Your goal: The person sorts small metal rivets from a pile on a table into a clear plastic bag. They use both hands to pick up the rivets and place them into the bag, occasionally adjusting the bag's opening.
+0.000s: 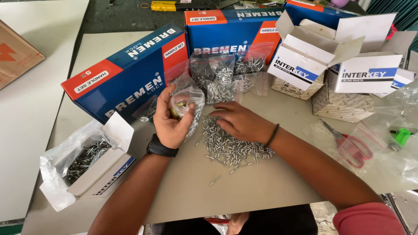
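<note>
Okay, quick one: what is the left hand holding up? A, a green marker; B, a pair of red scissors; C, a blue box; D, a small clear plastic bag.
D: the left hand grips a small clear plastic bag, while the right hand rests on the loose rivets.

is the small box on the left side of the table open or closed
Open. The box has its flap folded up, and a clear bag of dark rivets spills out of its mouth.

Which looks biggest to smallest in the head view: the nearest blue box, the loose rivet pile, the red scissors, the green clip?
1. Nearest blue box
2. Loose rivet pile
3. Red scissors
4. Green clip
The scissors lie under clear plastic, so their outline is a little unsure.
</note>
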